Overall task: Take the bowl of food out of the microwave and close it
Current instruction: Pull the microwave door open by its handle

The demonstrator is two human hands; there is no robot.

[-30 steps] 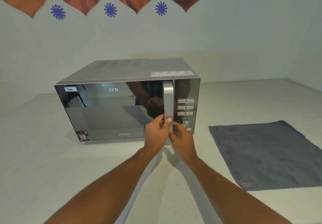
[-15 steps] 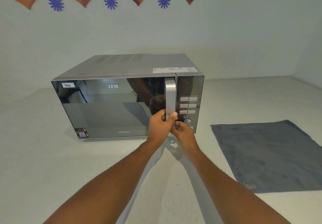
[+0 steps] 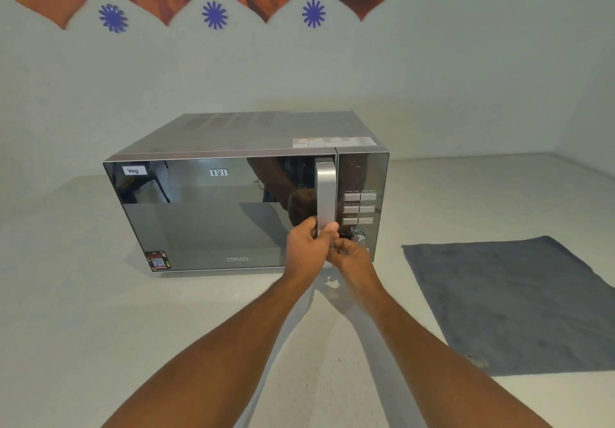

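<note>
- Microwave (image 3: 233, 194) stands on the pale counter (image 3: 100, 328), door shut; I cannot see any bowl.
- Grey cloth (image 3: 512, 301) lies right of it.
- My left hand (image 3: 307, 251) is wrapped around the handle (image 3: 325, 194).
- My right hand (image 3: 352, 258) is curled at its lower end.

Lighting: soft, even, daylight-toned. Soft arm shadows on counter (image 3: 83, 328). Mirror reflections on microwave door (image 3: 206, 214). Wide-angle bowing at edges; slight softness.
</note>
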